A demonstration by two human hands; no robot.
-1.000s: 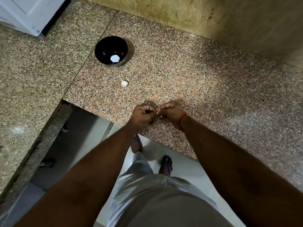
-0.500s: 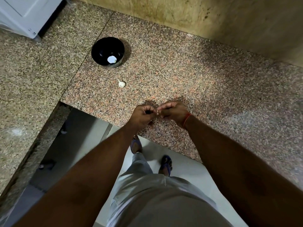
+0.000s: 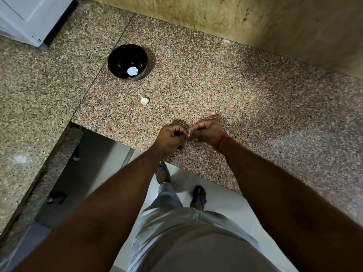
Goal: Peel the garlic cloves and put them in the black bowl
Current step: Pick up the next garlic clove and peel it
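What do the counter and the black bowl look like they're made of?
Counter: polished granite, probably; speckled pink, grey and black grain with a seam between slabs.
Black bowl: glossy, with small highlights inside; glazed ceramic or plastic, can't tell which.

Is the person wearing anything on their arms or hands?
Both arms are bare, with no sleeves showing. The right hand has a thin red thread tied round its wrist. The left hand has nothing on its wrist. No gloves, watch or rings can be seen.
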